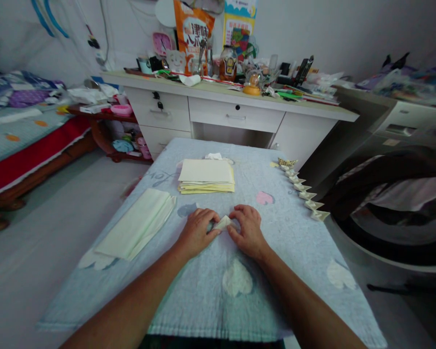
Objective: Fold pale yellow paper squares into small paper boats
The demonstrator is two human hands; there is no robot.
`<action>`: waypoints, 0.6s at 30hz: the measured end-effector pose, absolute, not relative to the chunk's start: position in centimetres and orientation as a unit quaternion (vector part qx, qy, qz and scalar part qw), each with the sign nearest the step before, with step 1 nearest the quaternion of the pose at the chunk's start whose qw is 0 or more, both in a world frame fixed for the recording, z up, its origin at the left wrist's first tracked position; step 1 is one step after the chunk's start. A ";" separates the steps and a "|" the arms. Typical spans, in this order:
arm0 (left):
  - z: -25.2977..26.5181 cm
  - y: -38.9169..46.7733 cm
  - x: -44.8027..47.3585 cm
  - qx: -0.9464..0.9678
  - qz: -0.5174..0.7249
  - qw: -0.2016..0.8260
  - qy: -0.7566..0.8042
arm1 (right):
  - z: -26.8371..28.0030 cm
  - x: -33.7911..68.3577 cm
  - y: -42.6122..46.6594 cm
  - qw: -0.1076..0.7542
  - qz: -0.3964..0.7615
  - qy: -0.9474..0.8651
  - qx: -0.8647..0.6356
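Note:
Between my two hands is a small folded piece of cream paper (223, 223), low over the cloth-covered table. My left hand (199, 229) pinches its left end with thumb and fingers. On the other side, my right hand (248, 228) closes its thumb and fingertips on the right end. Parts of the paper are hidden behind the fingers. Beyond the hands lies a stack of cream and yellow paper sheets (205, 171). To the left rests a pile of long pale folded sheets (134, 224). Several small folded paper boats (306, 196) form a row along the right side.
The table wears a light blue cloth (189, 310) with heart prints. Behind it stands a white drawer desk (236, 115) crowded with jars, a snack bag (193, 36) and a pink clock (162, 43). A washing machine (403, 121) is at right, a bed (29, 123) at left.

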State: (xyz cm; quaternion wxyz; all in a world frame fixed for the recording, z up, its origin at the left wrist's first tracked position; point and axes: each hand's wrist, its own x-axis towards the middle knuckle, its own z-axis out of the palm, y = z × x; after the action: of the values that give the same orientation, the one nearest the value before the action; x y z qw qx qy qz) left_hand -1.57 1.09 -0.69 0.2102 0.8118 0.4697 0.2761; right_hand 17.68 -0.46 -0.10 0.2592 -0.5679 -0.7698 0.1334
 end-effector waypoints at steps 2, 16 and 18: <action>-0.5 1.0 -1.5 0.807 0.283 0.231 0.463 | 0.0 17.7 -0.5 0.270 0.154 -0.769 -0.558; 0.5 0.9 -1.5 0.803 0.339 0.257 0.418 | 1.0 17.5 -0.7 0.294 0.199 -0.778 -0.519; 0.6 0.8 -1.5 0.792 0.356 0.243 0.432 | 0.9 17.5 -0.6 0.325 0.211 -0.770 -0.506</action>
State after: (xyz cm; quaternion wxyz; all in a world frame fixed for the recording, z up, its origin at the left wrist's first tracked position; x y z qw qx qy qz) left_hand -1.54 0.85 0.60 0.2428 0.7924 0.4322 0.3556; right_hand 17.54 -0.62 0.92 0.3252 -0.5060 -0.7704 0.2112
